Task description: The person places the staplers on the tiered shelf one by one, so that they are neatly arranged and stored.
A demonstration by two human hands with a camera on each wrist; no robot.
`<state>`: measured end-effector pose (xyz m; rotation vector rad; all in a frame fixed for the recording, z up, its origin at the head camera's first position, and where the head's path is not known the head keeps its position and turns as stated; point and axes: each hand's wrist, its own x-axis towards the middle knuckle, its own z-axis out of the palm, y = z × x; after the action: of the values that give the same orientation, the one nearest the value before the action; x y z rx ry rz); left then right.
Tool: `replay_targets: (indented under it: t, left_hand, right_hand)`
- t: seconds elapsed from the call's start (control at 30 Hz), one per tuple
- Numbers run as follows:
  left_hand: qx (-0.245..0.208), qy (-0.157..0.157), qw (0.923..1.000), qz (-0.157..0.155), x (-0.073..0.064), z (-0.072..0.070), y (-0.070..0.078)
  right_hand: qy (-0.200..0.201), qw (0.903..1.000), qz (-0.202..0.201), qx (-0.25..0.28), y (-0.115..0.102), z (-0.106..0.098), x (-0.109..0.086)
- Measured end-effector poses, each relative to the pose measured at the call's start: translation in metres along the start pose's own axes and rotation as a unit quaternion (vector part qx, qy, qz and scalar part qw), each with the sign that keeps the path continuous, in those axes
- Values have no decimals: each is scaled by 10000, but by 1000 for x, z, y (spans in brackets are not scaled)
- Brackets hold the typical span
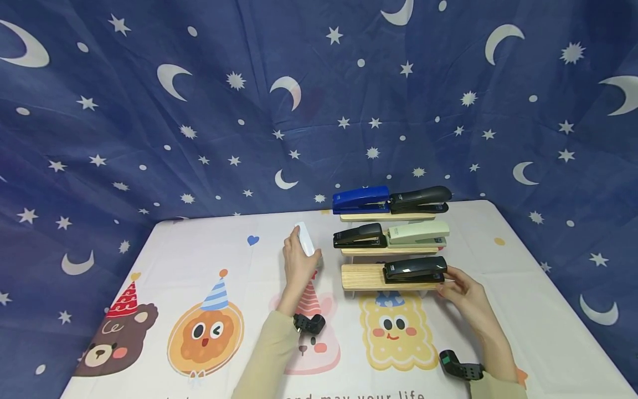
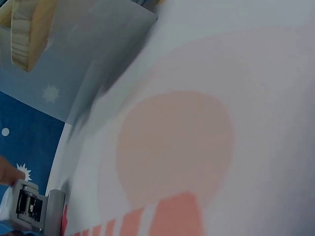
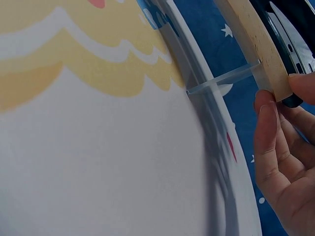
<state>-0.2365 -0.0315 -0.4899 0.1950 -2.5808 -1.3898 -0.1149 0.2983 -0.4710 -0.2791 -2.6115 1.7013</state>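
Observation:
My left hand (image 1: 298, 265) grips a white stapler (image 1: 305, 239) just left of the tiered rack, thumb on one side and fingers on the other. Its grey end (image 2: 30, 206) shows at the lower left of the left wrist view. At the right end of the lowest wooden shelf (image 1: 363, 277), my right hand (image 1: 467, 293) has its fingertips curled about the board's corner. One fingertip lies against the end of a glossy black stapler (image 1: 415, 269), which sits on the right half of that shelf. The thumb (image 3: 268, 115) is at the board's underside.
On the middle shelf stand a small black stapler (image 1: 359, 235) and a pale green stapler (image 1: 418, 233). Above them are a blue stapler (image 1: 361, 199) and another black stapler (image 1: 421, 198). Clear supports (image 3: 224, 78) carry the shelves on a cartoon-printed tablecloth (image 1: 209, 244). Behind hangs a starry blue curtain (image 1: 239, 138).

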Motion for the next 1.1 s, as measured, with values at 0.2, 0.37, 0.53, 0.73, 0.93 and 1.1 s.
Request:
replay_targets:
  t: [0.2, 0.37, 0.53, 0.73, 0.93, 1.1]
  left_hand:
    - [-23, 83, 10000, 2, 2, -1, 0]
    - [-114, 139, 9998, -11, 2, -5, 0]
    - [-292, 154, 9994, -73, -2, -10, -3]
    - [-535, 182, 9984, -95, -5, -16, -6]
    - [-497, 228, 9985, -40, -9, -22, -8]
    - [-532, 164, 9984, -5, -14, -29, -9]
  right_hand:
    - [9, 10000, -33, 36, 0, 0, 0]
    - [-8, 10000, -8, 37, -1, 0, 1]
    - [-43, 10000, 69, 8, -2, 0, 0]
    - [18, 10000, 2, 16, 0, 0, 0]
    - [16, 10000, 32, -59, 1, 0, 1]
    - [-21, 9999, 63, -108, 1, 1, 0]
